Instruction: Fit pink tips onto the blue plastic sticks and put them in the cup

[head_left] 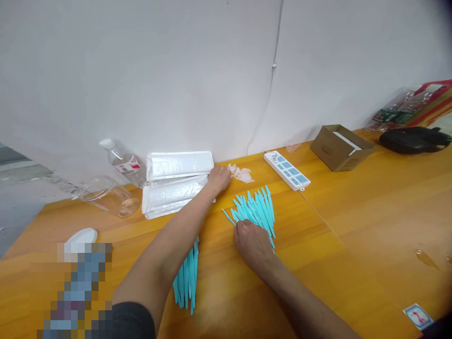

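My left hand reaches across to the far side of the table, at the left edge of a small heap of translucent whitish plastic pieces. Its fingers are closed, and what they hold, if anything, is hidden. Closer to me, my right hand is closed in a pinch around a slim turquoise plastic stick, whose tip points up and left. Beside and beyond that hand lies a spread of similar turquoise sticks. Another bunch of turquoise sticks lies under my left forearm, partly covered by it.
Silvery padded pouches lie by the wall, beside a capped clear bottle and a tipped clear jar. A white lid lies at left. Rightward are a power strip, an open cardboard box and a black pouch.
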`<state>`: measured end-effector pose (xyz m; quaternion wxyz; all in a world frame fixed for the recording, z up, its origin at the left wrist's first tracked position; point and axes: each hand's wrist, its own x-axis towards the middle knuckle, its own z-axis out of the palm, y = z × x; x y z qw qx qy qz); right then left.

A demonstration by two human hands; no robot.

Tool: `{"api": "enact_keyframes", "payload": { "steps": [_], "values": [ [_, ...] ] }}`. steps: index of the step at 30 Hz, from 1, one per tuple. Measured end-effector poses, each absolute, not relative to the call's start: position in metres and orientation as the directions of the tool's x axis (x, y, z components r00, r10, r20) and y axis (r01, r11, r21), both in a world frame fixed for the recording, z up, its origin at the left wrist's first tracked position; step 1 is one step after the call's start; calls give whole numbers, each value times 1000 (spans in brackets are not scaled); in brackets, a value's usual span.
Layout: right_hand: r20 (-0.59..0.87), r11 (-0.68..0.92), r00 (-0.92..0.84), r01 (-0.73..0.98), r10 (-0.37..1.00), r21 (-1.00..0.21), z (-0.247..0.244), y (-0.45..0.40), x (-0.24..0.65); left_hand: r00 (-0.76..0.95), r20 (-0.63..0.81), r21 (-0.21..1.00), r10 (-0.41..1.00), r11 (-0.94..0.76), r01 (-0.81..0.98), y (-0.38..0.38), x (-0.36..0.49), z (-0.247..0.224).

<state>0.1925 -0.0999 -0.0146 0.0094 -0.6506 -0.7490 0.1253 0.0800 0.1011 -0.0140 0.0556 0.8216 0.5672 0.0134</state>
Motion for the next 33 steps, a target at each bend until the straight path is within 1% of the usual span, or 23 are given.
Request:
{"api": "enact_keyframes", "payload": {
  "steps": [2,4,7,9,11,12,13,14,15,16,17,18,19,21,24,26,30,33],
  "values": [
    [-151,120,-158,965,976,-235,-9,-103,200,350,-74,139,934,-338,931,100,80,-16],
    [-145,119,-172,941,974,-317,-5,-107,209,351,-98,191,931,-329,925,95,78,-14],
    [-139,114,-213,851,967,-513,-2,-113,223,369,-103,307,924,-323,895,74,67,-4],
    [-166,97,-258,767,952,-635,-3,-116,231,384,-87,389,919,-324,862,47,51,5],
    [-222,50,-317,665,922,-745,-5,-119,236,387,-85,524,918,-289,801,6,29,10],
    [-252,15,-346,614,904,-789,-6,-120,238,391,-99,613,915,-253,748,-18,17,10],
    [-273,-13,-371,572,888,-820,-8,-122,238,375,-142,820,916,-104,563,-44,5,8],
    [-280,-27,-389,544,877,-839,-9,-123,236,357,-202,932,912,67,357,-71,-6,6],
    [-272,-21,-400,531,875,-847,-11,-124,234,340,-252,964,906,203,173,-97,-16,2],
    [-252,2,-407,531,878,-848,-12,-125,231,312,-287,954,906,300,7,-121,-23,-2],
    [-223,37,-413,534,883,-845,-14,-126,227,288,-322,922,902,367,-119,-142,-29,-7],
    [-189,73,-419,535,888,-842,-16,-128,223,248,-346,892,905,399,-213,-159,-33,-10],
    [-154,106,-421,532,894,-840,-18,-129,218,194,-362,871,912,405,-278,-173,-36,-14],
    [-80,163,-414,520,907,-838,-22,-132,208,54,-380,861,923,374,-345,-187,-38,-19],
    [60,289,-420,507,906,-812,-29,-138,197,-161,-380,879,911,301,-369,-188,-39,-25],
    [150,392,-454,504,878,-770,-34,-141,193,-246,-366,894,898,266,-361,-184,-39,-28],
    [291,564,-518,510,804,-649,-42,-144,195,-312,-351,920,883,262,-293,-183,-41,-32],
    [343,631,-548,517,763,-578,-46,-143,199,-315,-351,930,882,291,-223,-187,-41,-32]
  ]
}}
